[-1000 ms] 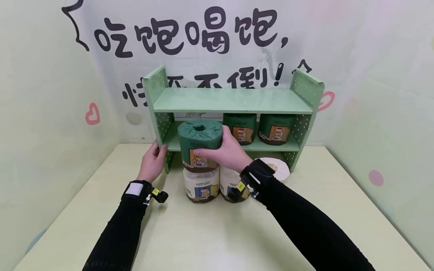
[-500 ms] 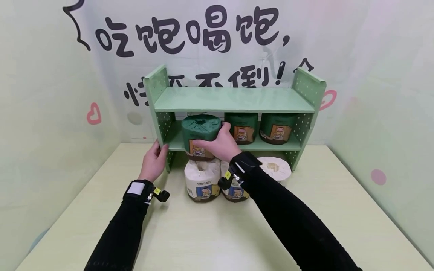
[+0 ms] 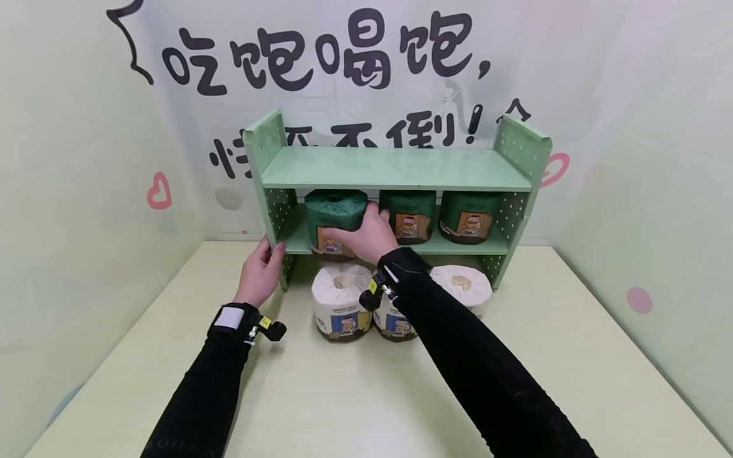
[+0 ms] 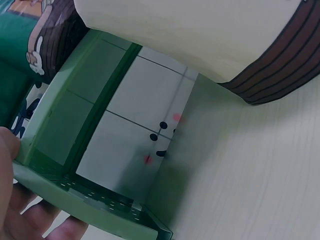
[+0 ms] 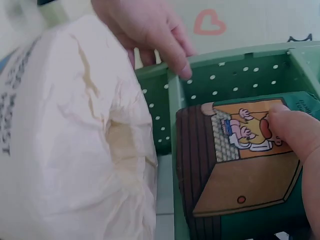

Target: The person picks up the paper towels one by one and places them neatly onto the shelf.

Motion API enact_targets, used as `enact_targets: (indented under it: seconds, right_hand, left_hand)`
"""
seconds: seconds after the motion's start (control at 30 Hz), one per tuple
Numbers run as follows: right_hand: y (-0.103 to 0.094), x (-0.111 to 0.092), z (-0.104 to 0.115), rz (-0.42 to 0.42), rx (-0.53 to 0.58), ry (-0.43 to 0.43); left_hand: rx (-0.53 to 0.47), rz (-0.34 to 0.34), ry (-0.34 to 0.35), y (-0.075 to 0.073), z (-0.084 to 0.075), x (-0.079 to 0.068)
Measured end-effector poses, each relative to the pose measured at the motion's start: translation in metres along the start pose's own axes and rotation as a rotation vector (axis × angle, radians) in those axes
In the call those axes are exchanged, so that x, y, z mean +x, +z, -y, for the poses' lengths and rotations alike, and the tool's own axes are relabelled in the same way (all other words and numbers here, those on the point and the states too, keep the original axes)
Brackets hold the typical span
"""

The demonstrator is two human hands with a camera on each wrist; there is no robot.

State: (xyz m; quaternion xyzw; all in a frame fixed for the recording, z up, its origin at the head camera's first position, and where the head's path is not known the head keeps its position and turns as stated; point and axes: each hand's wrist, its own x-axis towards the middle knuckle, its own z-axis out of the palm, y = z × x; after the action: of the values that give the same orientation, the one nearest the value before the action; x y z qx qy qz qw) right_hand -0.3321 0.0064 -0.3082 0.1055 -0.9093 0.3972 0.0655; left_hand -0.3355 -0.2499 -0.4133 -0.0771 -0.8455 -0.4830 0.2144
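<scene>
My right hand (image 3: 371, 236) grips a green-wrapped toilet roll (image 3: 332, 213) by its right side, with the thumb (image 5: 297, 125) across its printed front. The roll is upright at the left end of the middle level of a light green shelf (image 3: 395, 168), its lower front edge by the shelf board's front. The left hand (image 3: 259, 273) holds the shelf's left side panel, thumb in front and fingers behind, as the left wrist view shows. Two more green toilet rolls, a middle one (image 3: 408, 216) and a right one (image 3: 469, 217), stand on that level.
White-wrapped toilet rolls stand on the table below: a left one (image 3: 342, 312), a middle one (image 3: 394, 321) partly behind my right wrist, and a right one (image 3: 460, 283) partly behind the forearm. The shelf's top board lies close above the green rolls. Printed walls enclose the table (image 3: 321, 407).
The right hand has moved the green toilet roll back and up, from in front of the shelf onto the middle level's left end. My left hand stays on the side panel.
</scene>
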Motion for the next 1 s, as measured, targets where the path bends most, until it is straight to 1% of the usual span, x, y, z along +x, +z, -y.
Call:
enact_targets:
  seconds: [0.13,0.2,0.27,0.47,0.6,0.8,1.0]
  right_hand:
    - [0.004,0.005,0.003,-0.040,-0.057,-0.022]
    - [0.005,0.007,0.005,-0.046,-0.061,-0.023]
    - [0.005,0.008,0.006,-0.037,-0.053,-0.018]
    - [0.004,0.012,0.009,0.010,0.019,0.021]
    - [0.005,0.016,0.009,0.021,0.051,0.013]
    - [0.007,0.025,0.009,0.002,0.023,-0.010]
    - [0.008,0.029,0.009,0.016,0.010,-0.014]
  left_hand:
    - [-0.002,0.005,0.004,-0.001,0.001,0.000]
    - [-0.004,0.005,0.000,-0.001,0.000,-0.001]
    - [-0.004,0.002,-0.006,-0.001,0.000,-0.001]
    - [0.006,-0.007,0.000,0.000,0.000,0.000]
    - [-0.004,0.000,-0.008,0.000,-0.001,-0.001]
    - [-0.017,0.007,-0.006,0.000,-0.001,-0.002]
    - [-0.017,0.006,-0.010,0.000,0.000,-0.002]
